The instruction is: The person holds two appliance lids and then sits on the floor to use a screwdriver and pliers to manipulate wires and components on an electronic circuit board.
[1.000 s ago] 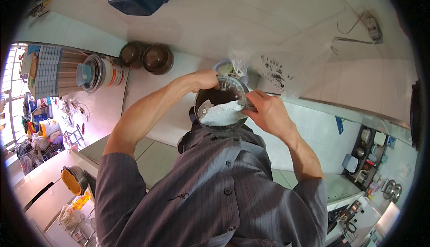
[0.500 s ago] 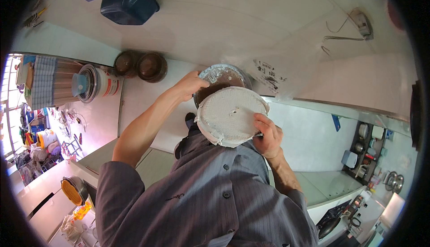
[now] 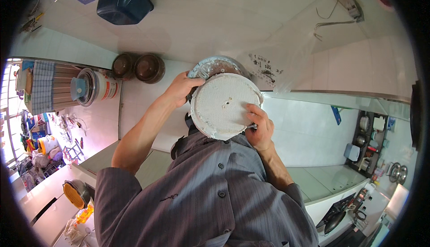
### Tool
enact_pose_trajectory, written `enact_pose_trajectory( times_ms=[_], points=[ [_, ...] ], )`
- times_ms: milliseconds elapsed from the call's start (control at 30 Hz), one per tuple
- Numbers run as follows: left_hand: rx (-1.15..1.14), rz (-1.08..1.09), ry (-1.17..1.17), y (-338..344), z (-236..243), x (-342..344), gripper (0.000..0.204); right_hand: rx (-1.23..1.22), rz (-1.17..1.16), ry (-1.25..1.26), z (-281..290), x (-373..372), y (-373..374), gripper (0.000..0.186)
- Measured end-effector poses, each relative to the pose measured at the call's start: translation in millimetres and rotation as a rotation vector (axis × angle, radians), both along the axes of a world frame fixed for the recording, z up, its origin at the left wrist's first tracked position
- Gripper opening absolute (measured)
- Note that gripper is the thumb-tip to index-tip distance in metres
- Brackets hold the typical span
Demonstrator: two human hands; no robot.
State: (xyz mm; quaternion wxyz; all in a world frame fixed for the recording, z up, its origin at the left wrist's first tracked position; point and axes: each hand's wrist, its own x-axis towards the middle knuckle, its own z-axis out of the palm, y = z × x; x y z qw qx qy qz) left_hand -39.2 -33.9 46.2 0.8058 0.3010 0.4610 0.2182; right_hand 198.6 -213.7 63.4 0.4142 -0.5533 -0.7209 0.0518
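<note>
My left hand is closed on the left rim of a round metal pot, whose rim and inner wall carry white residue. In front of the pot, nearer my chest, is a round white disc. Its face has a fine woven texture, a small hole near the middle and ragged white edges. It overlaps the pot's opening and hides most of the inside. My right hand pinches the disc's right edge, fingertips on its face. A small metal piece shows by these fingers; I cannot tell what it is.
A clear plastic bag with dark print lies right of the pot. Two brown jars stand on the floor at left, near a white bucket. A dark blue bin is farther off. Shelves hold kitchenware at right.
The disc and both hands appear slightly higher and farther left, with the whole view shifting a little too. Less of the pot's inside shows past the disc. Both hands keep their grip.
</note>
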Motion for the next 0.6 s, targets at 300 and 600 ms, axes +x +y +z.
enact_pose_trajectory(
  times_ms=[300,600],
  points=[
    [0.112,0.077,0.048,-13,23,1,0.039,0.023,-0.017,0.068,-15,3,-8,0.046],
    [0.044,0.195,-0.004,-18,7,-2,0.030,0.110,-0.065,0.063,5,6,-9,0.040]
  ],
)
